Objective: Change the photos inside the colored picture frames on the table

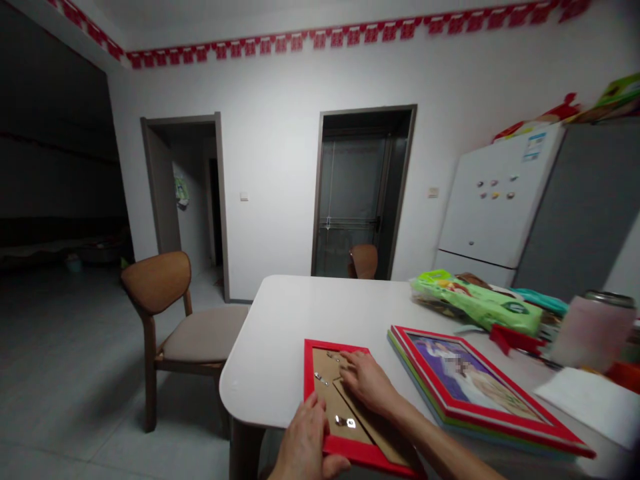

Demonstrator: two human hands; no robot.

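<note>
White table (300, 307), near edge: red rectangular board-backed frame (336, 402)
Likely light, stiff; left fingers (310, 417) aptly hold rim (309, 373); right fingers (354, 368): grip unclear.

Left edge: open lane here, white tabletop (277, 333) free between the far-left and near-left corners, the wooden chair (200, 337) standing just outside.
Far edge: wide passage again from the far-left corner, until the green packet (475, 303) blocks the far right.
Middle gap: slim channel between the red picture frame (340, 400) and the stack of picture frames (475, 383), the right hand (367, 383) and its forearm barring the near end.
Near edge: left hand (306, 433) on the frame's corner, that approach taken!
Right side: crowded, pink jar (595, 333) upright, white paper (590, 403) nearer, tight beside the stack.
</note>
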